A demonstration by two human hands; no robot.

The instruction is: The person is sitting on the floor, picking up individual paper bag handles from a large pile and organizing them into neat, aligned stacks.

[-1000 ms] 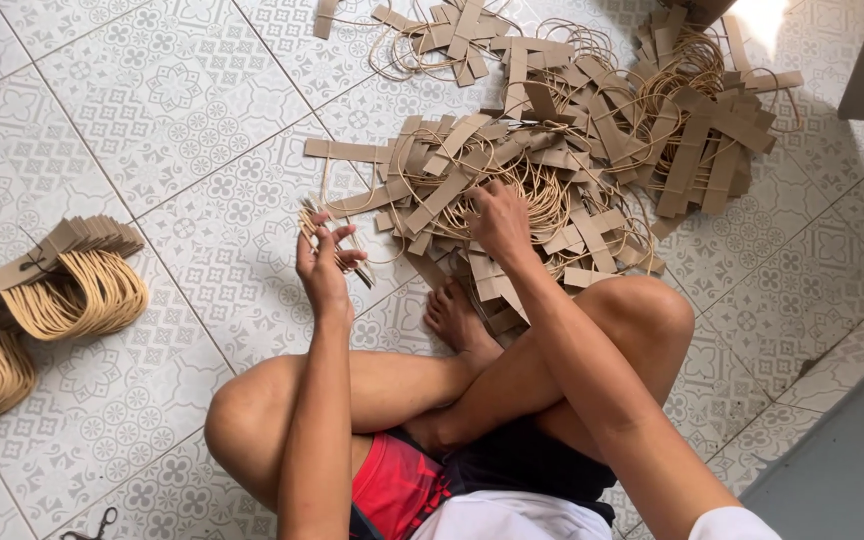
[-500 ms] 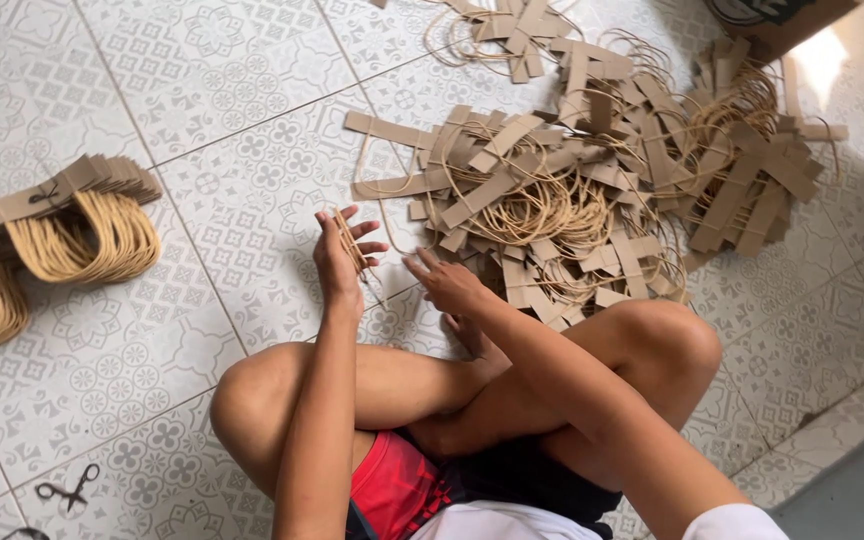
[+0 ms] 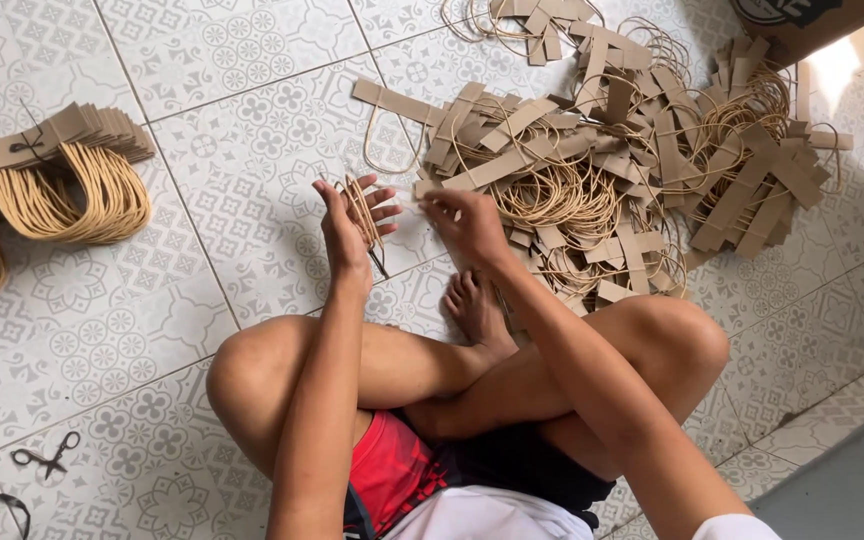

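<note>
I sit cross-legged on a patterned tile floor. My left hand (image 3: 352,225) is raised in front of my knees and holds a small bunch of tan cord loops (image 3: 360,208) against its palm and fingers. My right hand (image 3: 462,222) is just to the right of it, fingers pinched together near the left hand's fingertips; what it pinches is too small to tell. Beyond both hands lies a big loose pile of brown card strips with cord handles (image 3: 612,170).
Neat bundles of finished cord handles (image 3: 62,180) lie at the left edge. Small scissors (image 3: 47,458) rest on the tiles at lower left. A brown cardboard box (image 3: 802,20) stands at the top right. A dark step edge (image 3: 852,470) runs at lower right.
My right hand has drawn back from the pile toward my left hand. My left hand turned so its palm and the cord loops face up. The view shifted left.
</note>
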